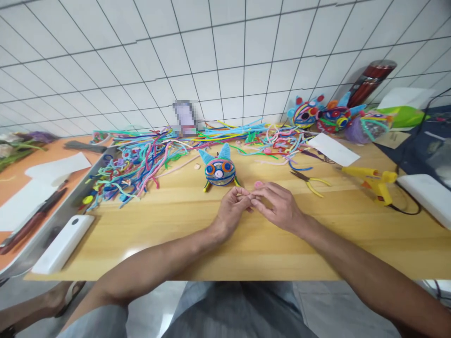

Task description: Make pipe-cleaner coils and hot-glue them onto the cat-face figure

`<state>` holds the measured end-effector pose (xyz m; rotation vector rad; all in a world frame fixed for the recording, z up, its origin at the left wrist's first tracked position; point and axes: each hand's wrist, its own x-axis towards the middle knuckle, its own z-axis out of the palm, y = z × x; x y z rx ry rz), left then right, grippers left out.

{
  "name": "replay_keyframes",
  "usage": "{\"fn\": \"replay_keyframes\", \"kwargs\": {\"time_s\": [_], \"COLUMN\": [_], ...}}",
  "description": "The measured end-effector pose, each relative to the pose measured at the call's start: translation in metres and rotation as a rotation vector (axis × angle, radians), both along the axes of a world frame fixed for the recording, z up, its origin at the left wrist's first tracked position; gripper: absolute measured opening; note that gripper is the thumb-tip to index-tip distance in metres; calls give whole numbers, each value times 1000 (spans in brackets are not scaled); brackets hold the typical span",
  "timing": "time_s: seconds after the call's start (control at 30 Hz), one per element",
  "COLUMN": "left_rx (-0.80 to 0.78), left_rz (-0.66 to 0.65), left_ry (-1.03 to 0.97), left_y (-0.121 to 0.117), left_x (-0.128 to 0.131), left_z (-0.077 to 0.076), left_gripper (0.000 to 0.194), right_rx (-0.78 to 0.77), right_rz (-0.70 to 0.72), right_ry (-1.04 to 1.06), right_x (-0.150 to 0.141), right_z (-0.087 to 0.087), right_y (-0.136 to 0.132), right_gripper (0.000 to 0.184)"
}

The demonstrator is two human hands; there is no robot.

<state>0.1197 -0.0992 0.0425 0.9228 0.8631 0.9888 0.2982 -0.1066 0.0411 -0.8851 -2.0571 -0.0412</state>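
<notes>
From the head camera, a round handmade creature (220,172) sits upright on a light wooden table (169,256), just beyond the person's two hands. Two pointed, light-blue ears rise from its top. Its face has two round eyes, each an orange ring with a dark blue middle, and between them is a small, pale, round nose. Blue and other coloured strands band the rounded body, parts of which look clear or silvery. Short limbs with yellow ends reach down to the tabletop on either side.

The left hand (230,209) and right hand (280,204) meet in front of the creature, slightly to its right, their fingertips close together. Each hand is closed in a fine pinch; whatever may be between the fingertips is too small to make out. A pink disc (259,184) lies just beyond the right hand's fingers.

To the left spreads a tangle of coloured fuzzy stems (137,162). To the right are yellow-handled pliers (310,180) and a yellow glue gun (378,180). Behind them, near the tiled wall (229,51), stand three more colourful round figures (305,114).
</notes>
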Motion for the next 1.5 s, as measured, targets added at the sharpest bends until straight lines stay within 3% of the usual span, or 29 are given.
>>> {"fn": "replay_keyframes", "kwargs": {"time_s": [0.1,0.27,0.4,0.57,0.73,0.83,0.9,1.2,1.5], "left_rx": [-50,-119,-110,146,516,765,842,884,877], "left_rz": [22,26,-106,-374,-605,-619,-617,-628,-639], "left_ry": [-41,-100,-58,150,383,375,367,343,351], "left_y": [-2,-10,-17,-28,-37,-38,-37,-33,-32], "left_x": [-2,-11,-26,-43,-52,-54,-55,-56,-55], "left_z": [-1,8,17,12,-7,-19,-23,-24,-22], "left_gripper": [50,49,49,26,15,16,16,12,13], "right_rx": [29,-66,-133,-242,-361,-404,-433,-521,-409], "right_rz": [-10,6,-53,-283,-349,-353,-351,-409,-386], "right_ry": [-4,50,115,266,275,258,241,210,148], "right_x": [-3,-10,-5,28,44,37,33,42,45], "right_z": [-1,-8,-11,-13,-18,-20,-21,-32,-32], "right_y": [0,6,13,30,39,40,42,50,51], "right_gripper": [12,12,21,15,13,13,15,15,12]}}
